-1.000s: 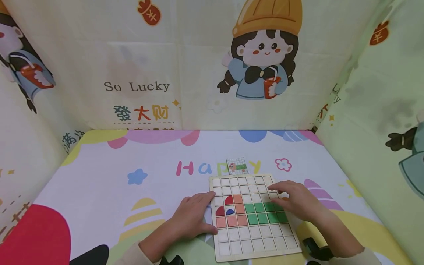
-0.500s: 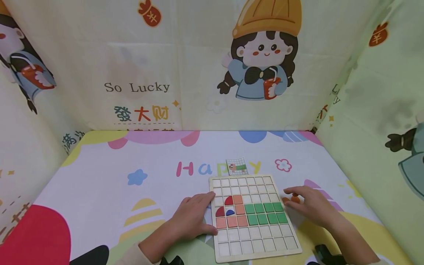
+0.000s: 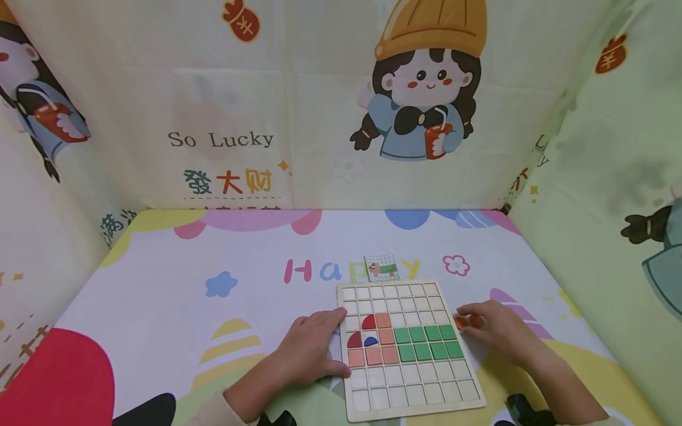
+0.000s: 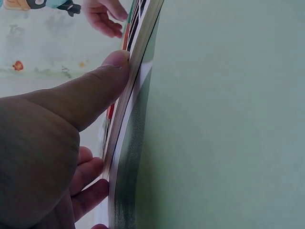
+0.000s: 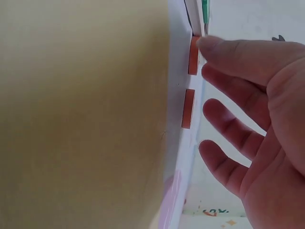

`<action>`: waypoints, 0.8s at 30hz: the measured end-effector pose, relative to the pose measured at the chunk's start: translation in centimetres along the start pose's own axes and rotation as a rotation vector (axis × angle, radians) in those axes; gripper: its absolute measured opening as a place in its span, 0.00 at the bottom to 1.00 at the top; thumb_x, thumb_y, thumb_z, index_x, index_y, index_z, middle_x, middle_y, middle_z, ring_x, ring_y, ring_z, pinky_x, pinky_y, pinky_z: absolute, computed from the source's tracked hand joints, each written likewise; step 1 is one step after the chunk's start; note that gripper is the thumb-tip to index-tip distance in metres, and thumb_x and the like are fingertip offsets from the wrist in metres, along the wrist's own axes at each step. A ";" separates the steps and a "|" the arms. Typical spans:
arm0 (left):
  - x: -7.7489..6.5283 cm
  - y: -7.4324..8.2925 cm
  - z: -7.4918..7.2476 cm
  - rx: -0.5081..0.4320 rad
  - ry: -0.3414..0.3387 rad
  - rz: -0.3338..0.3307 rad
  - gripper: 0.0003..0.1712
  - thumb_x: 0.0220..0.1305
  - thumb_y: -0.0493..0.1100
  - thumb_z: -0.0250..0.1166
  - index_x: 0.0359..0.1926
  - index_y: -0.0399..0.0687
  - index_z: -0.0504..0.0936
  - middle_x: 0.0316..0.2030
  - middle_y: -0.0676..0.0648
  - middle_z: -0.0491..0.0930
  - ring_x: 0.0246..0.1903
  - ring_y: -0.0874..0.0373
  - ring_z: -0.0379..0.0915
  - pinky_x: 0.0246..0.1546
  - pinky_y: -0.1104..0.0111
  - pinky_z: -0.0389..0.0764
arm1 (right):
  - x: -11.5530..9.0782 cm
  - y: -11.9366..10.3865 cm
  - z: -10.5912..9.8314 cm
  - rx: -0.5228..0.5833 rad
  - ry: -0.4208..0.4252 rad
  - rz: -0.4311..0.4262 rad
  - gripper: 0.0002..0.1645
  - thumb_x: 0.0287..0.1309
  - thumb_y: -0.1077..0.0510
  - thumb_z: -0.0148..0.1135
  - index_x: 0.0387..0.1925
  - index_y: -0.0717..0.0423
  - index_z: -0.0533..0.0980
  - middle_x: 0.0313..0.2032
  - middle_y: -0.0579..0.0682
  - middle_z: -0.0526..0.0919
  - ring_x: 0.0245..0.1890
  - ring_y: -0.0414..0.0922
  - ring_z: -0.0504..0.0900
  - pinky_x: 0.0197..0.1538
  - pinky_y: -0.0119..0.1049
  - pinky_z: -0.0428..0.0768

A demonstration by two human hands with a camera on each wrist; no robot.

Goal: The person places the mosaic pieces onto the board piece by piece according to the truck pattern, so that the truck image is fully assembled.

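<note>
A pale wooden grid board (image 3: 410, 390) lies on the table. Set in its cells are green squares (image 3: 422, 351), salmon squares (image 3: 374, 355), red curved pieces (image 3: 368, 322) and a blue half-round (image 3: 370, 341). My left hand (image 3: 303, 349) rests at the board's left edge, thumb and fingertips touching the rim. Just off the right edge, my right hand (image 3: 503, 331) hovers over two orange pieces (image 3: 476, 321). Its thumb tip is right by the nearer orange piece (image 5: 193, 56) in the right wrist view; the fingers are loosely bent and apart.
A small picture card (image 3: 381, 267) with a gridded design lies beyond the board. The tablecloth (image 3: 160, 278) is printed with shapes and letters. Printed cloth walls (image 3: 319, 106) stand at the back and sides. Dark straps (image 3: 524, 408) show near the wrists.
My right hand has drawn back rightward off the board's green squares to the orange pieces, then barely shifted. The left hand and the board have stayed put.
</note>
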State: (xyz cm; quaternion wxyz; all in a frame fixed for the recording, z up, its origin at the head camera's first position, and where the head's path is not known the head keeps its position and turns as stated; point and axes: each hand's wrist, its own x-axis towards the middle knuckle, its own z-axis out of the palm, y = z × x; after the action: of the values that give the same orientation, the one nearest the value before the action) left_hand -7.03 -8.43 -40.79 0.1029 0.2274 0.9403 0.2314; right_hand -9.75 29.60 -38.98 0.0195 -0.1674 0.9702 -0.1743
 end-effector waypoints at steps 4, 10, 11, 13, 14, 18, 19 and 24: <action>0.1 0.0 0.0 -0.002 -0.005 -0.004 0.58 0.48 0.66 0.76 0.73 0.46 0.63 0.68 0.47 0.69 0.67 0.50 0.62 0.61 0.47 0.65 | 0.1 0.1 0.0 -0.020 -0.028 -0.004 0.16 0.54 0.57 0.74 0.46 0.55 0.85 0.33 0.39 0.78 0.35 0.43 0.71 0.39 0.42 0.73; 0.0 0.1 -0.1 -0.010 -0.007 -0.001 0.57 0.48 0.65 0.77 0.73 0.46 0.63 0.67 0.46 0.69 0.67 0.49 0.62 0.61 0.47 0.65 | 0.1 -0.1 0.1 -0.026 -0.027 -0.009 0.12 0.55 0.59 0.73 0.42 0.53 0.85 0.31 0.37 0.77 0.35 0.42 0.70 0.38 0.40 0.72; 0.0 0.1 -0.1 -0.009 -0.007 -0.001 0.57 0.48 0.65 0.77 0.73 0.46 0.63 0.67 0.46 0.69 0.67 0.49 0.62 0.61 0.47 0.65 | 0.1 0.0 0.1 -0.023 -0.029 -0.008 0.12 0.55 0.59 0.73 0.42 0.53 0.85 0.31 0.37 0.77 0.35 0.42 0.70 0.38 0.40 0.72; 0.0 0.2 -0.2 -0.008 -0.008 -0.002 0.58 0.48 0.66 0.77 0.73 0.46 0.63 0.67 0.46 0.69 0.67 0.49 0.62 0.61 0.47 0.65 | 0.1 0.0 0.0 -0.020 -0.036 -0.003 0.12 0.55 0.58 0.73 0.42 0.52 0.85 0.31 0.38 0.77 0.35 0.42 0.70 0.38 0.40 0.72; 0.0 0.2 -0.2 -0.006 -0.009 -0.002 0.58 0.48 0.66 0.77 0.73 0.46 0.63 0.68 0.46 0.69 0.67 0.49 0.62 0.61 0.47 0.65 | 0.2 0.0 0.0 -0.018 -0.040 0.000 0.12 0.55 0.58 0.74 0.42 0.52 0.84 0.31 0.38 0.77 0.35 0.42 0.70 0.38 0.40 0.72; 0.0 0.2 -0.3 0.002 -0.007 -0.001 0.58 0.48 0.66 0.76 0.73 0.46 0.63 0.68 0.46 0.69 0.67 0.49 0.62 0.61 0.47 0.65 | 0.3 0.0 0.1 -0.013 -0.050 0.006 0.11 0.54 0.58 0.74 0.41 0.52 0.84 0.32 0.38 0.77 0.34 0.42 0.70 0.38 0.41 0.73; 0.0 0.2 -0.3 0.003 -0.007 -0.001 0.58 0.48 0.66 0.76 0.73 0.46 0.63 0.68 0.46 0.69 0.67 0.50 0.62 0.61 0.47 0.65 | 0.4 0.0 0.1 -0.012 -0.049 0.008 0.11 0.54 0.59 0.74 0.41 0.52 0.84 0.32 0.38 0.77 0.34 0.42 0.70 0.39 0.41 0.73; 0.0 0.2 -0.3 -0.002 -0.009 -0.002 0.57 0.48 0.66 0.76 0.73 0.46 0.63 0.67 0.46 0.69 0.67 0.50 0.62 0.61 0.47 0.65 | 0.4 0.0 0.3 -0.010 -0.045 0.005 0.11 0.53 0.59 0.74 0.40 0.52 0.84 0.32 0.39 0.77 0.34 0.42 0.70 0.39 0.41 0.74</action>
State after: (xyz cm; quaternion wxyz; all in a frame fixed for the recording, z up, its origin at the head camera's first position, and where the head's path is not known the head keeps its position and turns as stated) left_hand -7.04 -8.36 -40.47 0.1074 0.2272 0.9399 0.2311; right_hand -10.07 29.43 -39.23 0.0409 -0.1688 0.9708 -0.1656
